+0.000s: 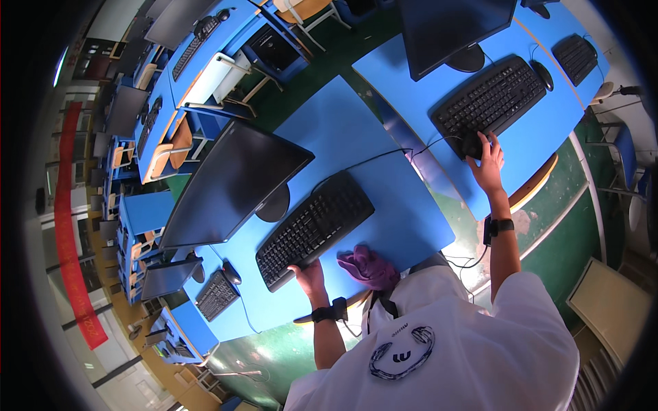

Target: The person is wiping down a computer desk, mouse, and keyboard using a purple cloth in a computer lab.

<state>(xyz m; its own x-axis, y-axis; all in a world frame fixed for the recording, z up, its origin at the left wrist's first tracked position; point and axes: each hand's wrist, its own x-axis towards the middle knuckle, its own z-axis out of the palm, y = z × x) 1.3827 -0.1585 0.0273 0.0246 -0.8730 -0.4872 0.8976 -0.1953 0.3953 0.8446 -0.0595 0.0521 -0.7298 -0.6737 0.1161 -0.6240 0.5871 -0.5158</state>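
Note:
My left hand (310, 281) is at the near edge of a black keyboard (315, 229) on the middle blue desk. Its thumb lies over the keyboard's edge and the other fingers are mostly hidden. Reaching out to the right, my right hand (489, 166) closes its fingers round a black computer mouse (471, 144). This mouse sits on the right-hand blue desk, against the near edge of another black keyboard (490, 96). A thin black cable runs left from it across the gap between the desks. To the right of my left hand lies a crumpled purple cloth (369, 267).
A monitor (236, 185) stands behind the middle keyboard, and another monitor (456, 31) stands on the right desk. A second mouse (541, 75) lies beyond the right keyboard. Farther left are a smaller keyboard (217, 296), desks and wooden chairs. Black bands with cables circle both my wrists.

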